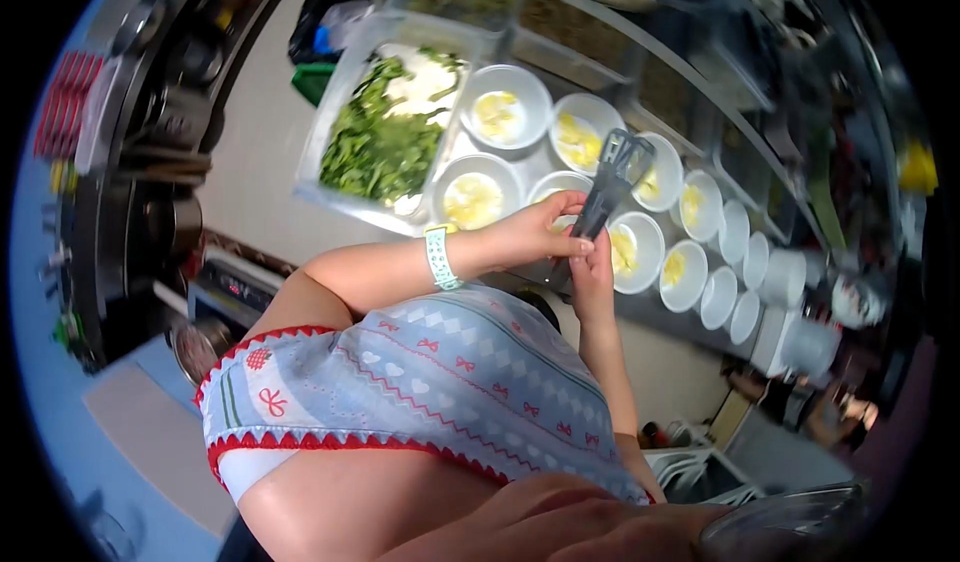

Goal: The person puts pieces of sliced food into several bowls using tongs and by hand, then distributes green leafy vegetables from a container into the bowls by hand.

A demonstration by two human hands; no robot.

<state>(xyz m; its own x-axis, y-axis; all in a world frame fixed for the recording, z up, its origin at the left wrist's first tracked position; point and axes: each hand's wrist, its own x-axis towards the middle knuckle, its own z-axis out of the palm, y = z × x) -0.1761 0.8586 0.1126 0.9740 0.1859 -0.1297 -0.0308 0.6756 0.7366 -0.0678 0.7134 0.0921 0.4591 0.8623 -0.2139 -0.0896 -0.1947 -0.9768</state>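
Observation:
Both hands meet at a dark grey kitchen utensil with a slotted head, which looks like tongs [606, 190]. My left hand [552, 230], with a patterned watch band on the wrist, has its thumb and fingers closed at the lower handle. Just below, my right hand [594, 270] is wrapped round the handle end, its fingers partly hidden. The slotted head points up and away, over two rows of white bowls [507, 107], several holding yellow pieces [578, 142]. One bowl is partly covered by my left hand.
A clear tub [310, 192] of chopped green leaves [375, 142] and white pieces stands left of the bowls. Lidded containers [575, 34] line the back behind a metal rail. Stacked white tubs [783, 280] stand at the right end. Shelves with pots [178, 112] are far left.

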